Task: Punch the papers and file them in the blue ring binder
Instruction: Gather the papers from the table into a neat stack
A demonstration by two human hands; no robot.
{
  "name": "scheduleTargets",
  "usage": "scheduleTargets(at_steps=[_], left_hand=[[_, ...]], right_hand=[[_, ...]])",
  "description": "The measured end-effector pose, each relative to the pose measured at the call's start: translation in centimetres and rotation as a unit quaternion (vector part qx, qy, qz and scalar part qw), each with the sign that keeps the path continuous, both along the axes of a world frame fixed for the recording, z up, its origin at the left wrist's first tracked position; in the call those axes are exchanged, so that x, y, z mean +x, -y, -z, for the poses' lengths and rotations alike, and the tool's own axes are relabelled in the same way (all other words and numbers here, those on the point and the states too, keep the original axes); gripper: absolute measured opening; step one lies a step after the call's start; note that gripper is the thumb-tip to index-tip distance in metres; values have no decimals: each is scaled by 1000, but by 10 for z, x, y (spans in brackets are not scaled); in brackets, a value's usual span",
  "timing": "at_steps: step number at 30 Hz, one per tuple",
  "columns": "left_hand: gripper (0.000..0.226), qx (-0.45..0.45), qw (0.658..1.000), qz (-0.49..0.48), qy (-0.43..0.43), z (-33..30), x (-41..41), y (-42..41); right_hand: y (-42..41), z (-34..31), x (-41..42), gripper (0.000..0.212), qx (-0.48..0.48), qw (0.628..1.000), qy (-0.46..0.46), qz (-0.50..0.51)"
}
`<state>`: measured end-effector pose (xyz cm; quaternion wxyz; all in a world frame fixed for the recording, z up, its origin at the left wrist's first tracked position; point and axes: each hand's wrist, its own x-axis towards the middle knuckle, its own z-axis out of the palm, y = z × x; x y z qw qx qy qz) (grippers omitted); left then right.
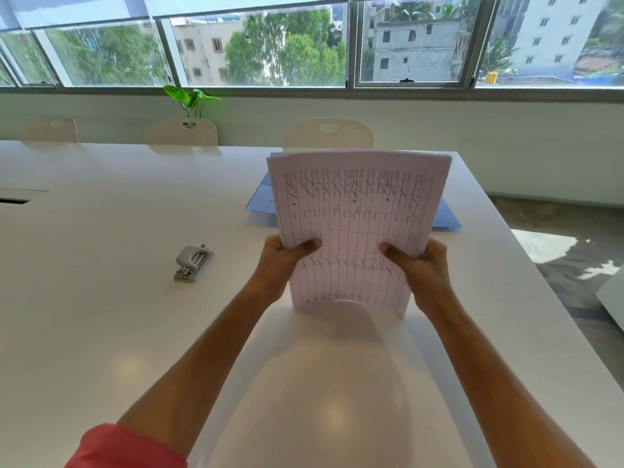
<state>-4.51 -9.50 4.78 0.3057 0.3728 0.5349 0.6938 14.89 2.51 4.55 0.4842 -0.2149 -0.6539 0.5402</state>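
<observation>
Both grips pinching papers [354,228] upright on white table [101,214], blue binder [261,201] behind, windows beyond

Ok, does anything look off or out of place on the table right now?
Nothing stands out. The left hand and right hand hold the stack of printed white papers upright on the white table. The small grey hole punch lies to the left, and the blue ring binder behind.
</observation>
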Motion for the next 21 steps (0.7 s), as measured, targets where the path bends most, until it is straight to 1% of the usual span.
scheduleTargets(at_steps=[1,3,6,11,15,18,21], left_hand=[[22,-13,1000,-7,6,5,2,-1],[19,-21,1000,-21,9,11,4,-2],[16,-2,1000,-18,-3,15,4,-1],[23,-19,1000,-10,-4,26,9,-2],[21,-26,999,-17,-22,27,10,-1],[18,-36,999,-28,-18,27,7,-2],[16,-44,998,-38,-11,25,6,-2]], right_hand=[[0,4,-1,25,-13,1000,-1,0],[1,7,0,18,-5,1000,-10,5],[3,5,2,12,7,999,-32,1],[2,18,-1,24,-27,999,-12,-16],[1,19,-1,17,-21,1000,-14,-18],[-1,20,-2,9,-11,1000,12,-24],[-3,24,-1,15,6,1000,30,-2]])
